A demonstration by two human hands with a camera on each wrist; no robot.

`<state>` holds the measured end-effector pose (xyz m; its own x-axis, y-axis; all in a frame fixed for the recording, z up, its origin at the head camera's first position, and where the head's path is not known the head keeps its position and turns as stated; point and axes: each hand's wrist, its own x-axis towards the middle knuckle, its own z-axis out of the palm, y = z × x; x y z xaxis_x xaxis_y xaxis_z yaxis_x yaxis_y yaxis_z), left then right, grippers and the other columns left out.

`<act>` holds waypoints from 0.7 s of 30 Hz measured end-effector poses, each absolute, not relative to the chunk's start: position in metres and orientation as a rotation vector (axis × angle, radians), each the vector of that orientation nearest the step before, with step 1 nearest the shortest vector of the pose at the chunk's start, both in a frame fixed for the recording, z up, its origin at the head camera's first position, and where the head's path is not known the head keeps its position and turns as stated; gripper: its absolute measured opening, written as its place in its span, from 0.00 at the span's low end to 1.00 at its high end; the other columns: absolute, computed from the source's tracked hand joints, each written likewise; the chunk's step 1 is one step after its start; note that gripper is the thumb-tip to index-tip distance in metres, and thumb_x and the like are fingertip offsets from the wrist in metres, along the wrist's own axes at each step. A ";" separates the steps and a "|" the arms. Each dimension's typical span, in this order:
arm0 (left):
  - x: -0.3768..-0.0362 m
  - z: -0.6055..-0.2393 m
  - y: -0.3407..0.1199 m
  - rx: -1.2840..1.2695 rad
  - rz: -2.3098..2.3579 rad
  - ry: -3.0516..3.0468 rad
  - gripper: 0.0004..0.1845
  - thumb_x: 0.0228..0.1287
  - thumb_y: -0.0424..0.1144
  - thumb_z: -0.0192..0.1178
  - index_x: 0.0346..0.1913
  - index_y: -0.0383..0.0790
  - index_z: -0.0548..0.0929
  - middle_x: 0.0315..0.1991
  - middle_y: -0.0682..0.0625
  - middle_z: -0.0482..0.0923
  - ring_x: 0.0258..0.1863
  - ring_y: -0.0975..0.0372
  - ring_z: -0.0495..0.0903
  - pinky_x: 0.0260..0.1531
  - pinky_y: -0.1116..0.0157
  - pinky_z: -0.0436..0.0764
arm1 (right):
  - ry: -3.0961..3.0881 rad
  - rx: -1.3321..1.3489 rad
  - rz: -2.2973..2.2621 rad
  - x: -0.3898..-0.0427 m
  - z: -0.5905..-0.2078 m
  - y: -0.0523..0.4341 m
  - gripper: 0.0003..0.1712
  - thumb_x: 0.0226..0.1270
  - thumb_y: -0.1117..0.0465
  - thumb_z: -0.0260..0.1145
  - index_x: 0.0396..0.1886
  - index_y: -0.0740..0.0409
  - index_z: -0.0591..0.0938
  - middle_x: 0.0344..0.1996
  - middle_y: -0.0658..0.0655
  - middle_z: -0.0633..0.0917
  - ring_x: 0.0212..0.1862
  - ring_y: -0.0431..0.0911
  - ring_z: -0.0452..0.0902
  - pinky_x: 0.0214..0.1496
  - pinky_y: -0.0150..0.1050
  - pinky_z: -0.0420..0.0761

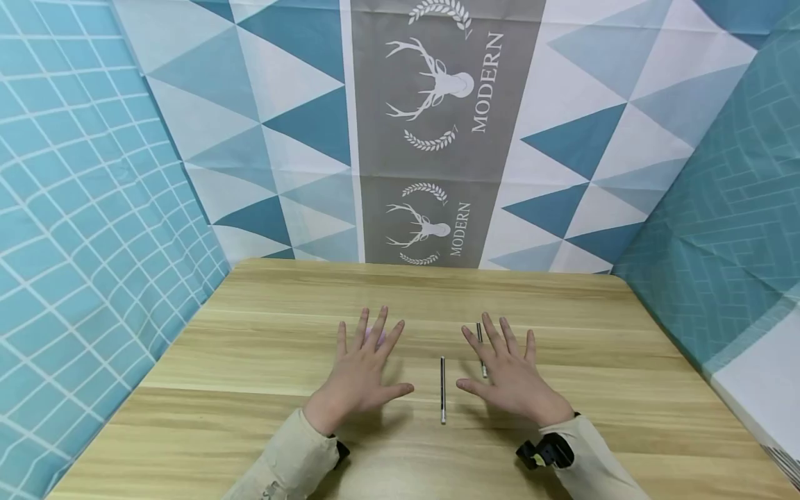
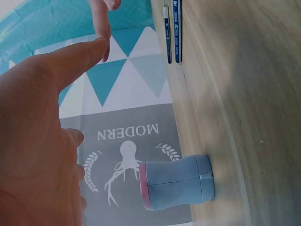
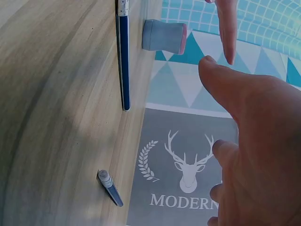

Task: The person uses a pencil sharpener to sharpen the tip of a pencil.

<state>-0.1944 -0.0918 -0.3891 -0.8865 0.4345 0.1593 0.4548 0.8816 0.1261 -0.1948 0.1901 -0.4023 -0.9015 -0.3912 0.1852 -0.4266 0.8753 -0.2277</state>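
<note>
On the left, the left hand (image 1: 362, 371) hovers palm down over the wooden counter (image 1: 250, 326) with its fingers straight and spread, holding nothing. Under its fingertips, toward the far side, stands a small grey-blue pencil sharpener (image 2: 178, 182) with a pink end; in the head view the fingers hide nearly all of it, while the left wrist view shows it sitting on the counter apart from the palm.

Between the two hands lies a dark blue pencil (image 1: 442, 389), pointing near to far, touched by neither hand, with both thumbs just beside it.

To the right, the right hand (image 1: 509, 375) is also flat and spread, fingers straight, gripping nothing. A second pencil (image 1: 480, 342) lies partly under its fingers, its far end showing beyond the fingertips; whether the fingers touch it cannot be told.

Behind the counter hangs a curtain (image 1: 437, 139) with blue triangles and a grey band printed with a deer head and "MODERN".
</note>
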 end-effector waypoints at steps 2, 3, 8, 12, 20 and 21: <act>-0.194 -0.388 -0.092 -0.688 -0.243 -2.928 0.52 0.60 0.68 0.60 0.80 0.47 0.51 0.80 0.41 0.36 0.77 0.42 0.31 0.70 0.31 0.34 | -2.917 0.642 0.407 -0.195 -0.403 0.191 0.48 0.66 0.35 0.63 0.79 0.48 0.58 0.79 0.64 0.45 0.77 0.67 0.33 0.67 0.78 0.26; -0.195 -0.387 -0.093 -0.684 -0.244 -2.930 0.52 0.60 0.68 0.60 0.80 0.47 0.51 0.80 0.41 0.36 0.77 0.42 0.31 0.70 0.31 0.34 | -2.917 0.645 0.407 -0.196 -0.403 0.191 0.48 0.66 0.35 0.63 0.79 0.48 0.58 0.79 0.64 0.45 0.77 0.67 0.33 0.67 0.78 0.25; -0.198 -0.385 -0.096 -0.659 -0.270 -2.939 0.53 0.60 0.67 0.61 0.80 0.48 0.50 0.80 0.41 0.34 0.77 0.42 0.30 0.70 0.32 0.32 | -2.933 0.635 0.390 -0.195 -0.404 0.190 0.48 0.66 0.36 0.64 0.79 0.48 0.58 0.78 0.64 0.45 0.77 0.67 0.33 0.67 0.78 0.26; -0.204 -0.385 -0.101 -0.617 -0.316 -2.944 0.52 0.60 0.63 0.64 0.80 0.46 0.51 0.80 0.39 0.36 0.77 0.41 0.33 0.70 0.31 0.33 | -2.951 0.644 0.368 -0.195 -0.405 0.185 0.47 0.66 0.37 0.65 0.78 0.50 0.60 0.78 0.66 0.48 0.77 0.67 0.36 0.68 0.78 0.29; -0.217 -0.394 -0.115 -0.471 -0.437 -2.974 0.50 0.60 0.56 0.68 0.78 0.42 0.55 0.77 0.35 0.47 0.76 0.38 0.41 0.69 0.29 0.38 | -3.001 0.708 0.278 -0.195 -0.415 0.171 0.44 0.67 0.35 0.62 0.74 0.56 0.67 0.73 0.70 0.60 0.72 0.71 0.52 0.68 0.79 0.36; -0.219 -0.395 -0.117 -0.462 -0.463 -2.978 0.49 0.59 0.55 0.69 0.78 0.42 0.57 0.76 0.34 0.50 0.76 0.38 0.42 0.69 0.29 0.39 | -3.003 0.719 0.273 -0.195 -0.417 0.169 0.44 0.66 0.35 0.62 0.72 0.58 0.69 0.71 0.71 0.62 0.70 0.71 0.55 0.68 0.79 0.38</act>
<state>-0.2188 -0.1165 -0.3954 -0.9499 0.2810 0.1366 0.3092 0.9083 0.2818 -0.1948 0.1693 -0.4169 -0.8917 -0.4454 0.0813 -0.4527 0.8770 -0.1611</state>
